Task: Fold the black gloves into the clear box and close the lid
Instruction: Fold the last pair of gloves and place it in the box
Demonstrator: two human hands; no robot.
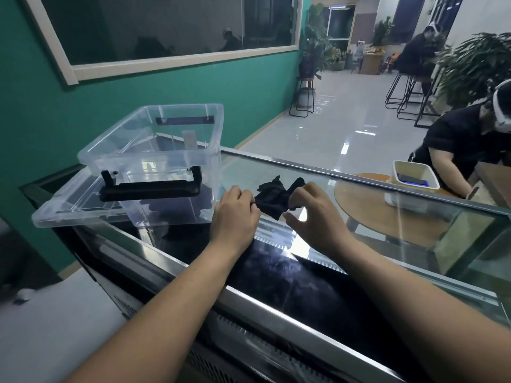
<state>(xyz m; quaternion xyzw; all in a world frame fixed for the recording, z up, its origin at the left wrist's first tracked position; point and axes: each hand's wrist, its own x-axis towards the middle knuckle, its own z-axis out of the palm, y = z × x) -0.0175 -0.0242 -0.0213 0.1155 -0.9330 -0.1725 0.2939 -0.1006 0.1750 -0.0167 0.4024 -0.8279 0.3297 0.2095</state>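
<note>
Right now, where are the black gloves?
In the head view the gloves lie on the glass counter just right of the clear box, pinched between the left hand and right hand.

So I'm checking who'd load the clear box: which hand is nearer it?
Left. The left hand sits just beside the clear box, at its right wall, pinching the black gloves. The right hand is farther right, beyond the gloves, pinching them too.
</note>
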